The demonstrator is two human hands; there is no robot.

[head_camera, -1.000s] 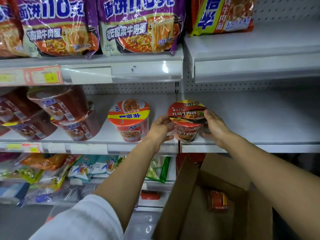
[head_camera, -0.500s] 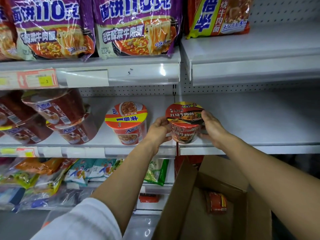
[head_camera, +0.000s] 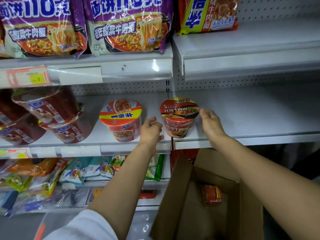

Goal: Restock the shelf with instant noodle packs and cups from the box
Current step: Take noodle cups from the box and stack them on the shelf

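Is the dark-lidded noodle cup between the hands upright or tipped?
Upright: the cup stands on the shelf, lid on top.

Dim, soft blur, edge distortion

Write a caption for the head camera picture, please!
Both hands let go of a noodle cup on the shelf.

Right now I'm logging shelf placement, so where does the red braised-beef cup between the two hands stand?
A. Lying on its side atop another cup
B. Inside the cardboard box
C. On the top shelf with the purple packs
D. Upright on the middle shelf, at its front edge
D: the cup stands upright on the middle shelf near its front edge, with the left hand and the right hand on either side of it.
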